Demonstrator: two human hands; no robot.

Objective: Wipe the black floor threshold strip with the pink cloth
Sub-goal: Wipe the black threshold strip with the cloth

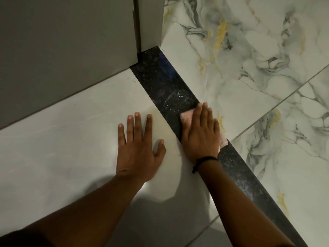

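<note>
A black speckled threshold strip (160,81) runs diagonally across the floor from the door frame at the top to the lower right. Pale smears show on it just ahead of my right hand. The pink cloth (186,117) lies on the strip, mostly hidden under my right hand (201,134), which presses flat on it with fingers straight. Only a pink corner shows at the fingers and another by the heel of the hand. My left hand (138,147) rests flat on the plain pale tile beside the strip, fingers spread, holding nothing.
A grey wall (62,50) and the door frame (150,24) stand at the strip's far end. White marbled tiles (249,68) with grey and yellow veins lie to the right of the strip. A black band circles my right wrist.
</note>
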